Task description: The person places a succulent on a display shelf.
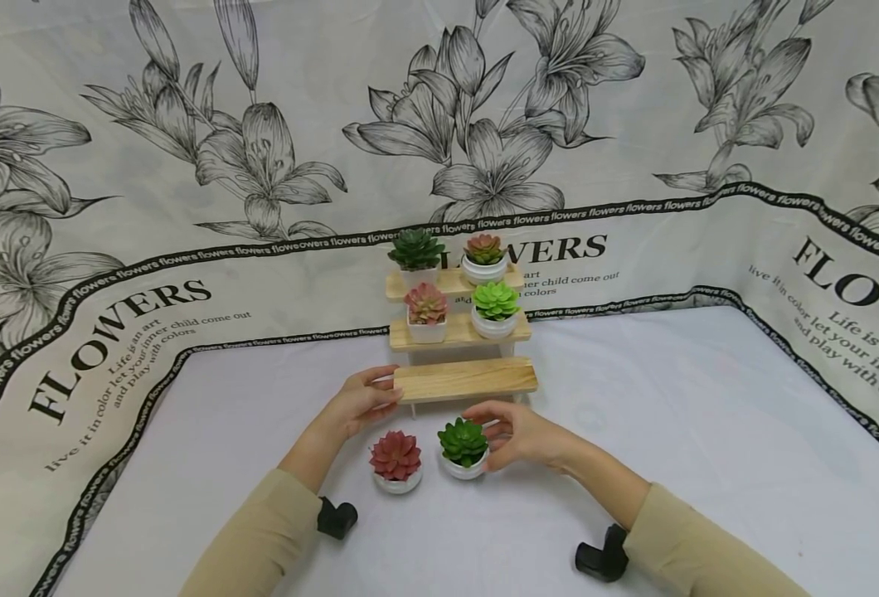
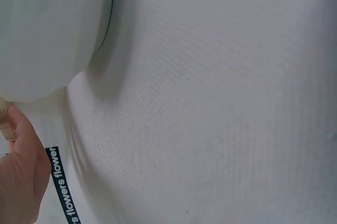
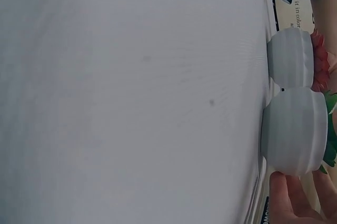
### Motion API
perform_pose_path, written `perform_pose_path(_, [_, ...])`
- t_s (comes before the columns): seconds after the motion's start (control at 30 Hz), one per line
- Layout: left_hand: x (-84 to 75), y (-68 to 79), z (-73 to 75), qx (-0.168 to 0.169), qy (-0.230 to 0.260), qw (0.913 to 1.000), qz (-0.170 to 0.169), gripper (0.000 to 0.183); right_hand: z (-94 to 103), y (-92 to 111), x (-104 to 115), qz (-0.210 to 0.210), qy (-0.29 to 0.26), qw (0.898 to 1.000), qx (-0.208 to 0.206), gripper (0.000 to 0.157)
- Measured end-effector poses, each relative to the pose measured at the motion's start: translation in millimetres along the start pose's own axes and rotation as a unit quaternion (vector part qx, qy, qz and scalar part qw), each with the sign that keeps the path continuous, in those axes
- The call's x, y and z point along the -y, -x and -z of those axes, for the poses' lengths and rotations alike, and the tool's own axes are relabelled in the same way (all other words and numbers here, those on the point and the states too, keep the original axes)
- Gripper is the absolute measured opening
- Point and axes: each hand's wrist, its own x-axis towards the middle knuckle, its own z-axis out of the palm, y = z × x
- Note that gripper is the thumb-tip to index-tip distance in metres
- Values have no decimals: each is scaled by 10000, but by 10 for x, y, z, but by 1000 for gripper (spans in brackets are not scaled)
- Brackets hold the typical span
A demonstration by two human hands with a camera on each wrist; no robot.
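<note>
My left hand [image 1: 365, 401] grips the left end of the lowest wooden shelf [image 1: 465, 380] of a three-step display stand, its thumb at the front edge. In the left wrist view the same hand [image 2: 23, 168] shows at the lower left, at a sliver of wood. In front of the stand, my right hand [image 1: 522, 433] curls round the right side of a green succulent [image 1: 463, 442] in a round white pot [image 3: 295, 130], fingertips at the pot's side. Left of it, a red succulent [image 1: 395, 456] stands upright in a similar white pot [image 3: 290, 58].
The middle shelf [image 1: 458, 332] bears a pink succulent [image 1: 426, 303] and a bright green one [image 1: 495, 301]. On the top shelf [image 1: 450, 283] stand a dark green succulent [image 1: 415, 249] and an orange-red one [image 1: 484, 249]. Flower-printed cloth [image 1: 298, 290] hangs behind the white tabletop [image 1: 633, 398].
</note>
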Motion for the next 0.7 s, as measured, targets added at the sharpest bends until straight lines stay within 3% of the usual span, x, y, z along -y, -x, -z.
perform_pose_path(0.7, [-3, 6, -2, 3, -17, 10000, 37, 54, -59, -84, 12, -224, 477, 9986, 42, 72])
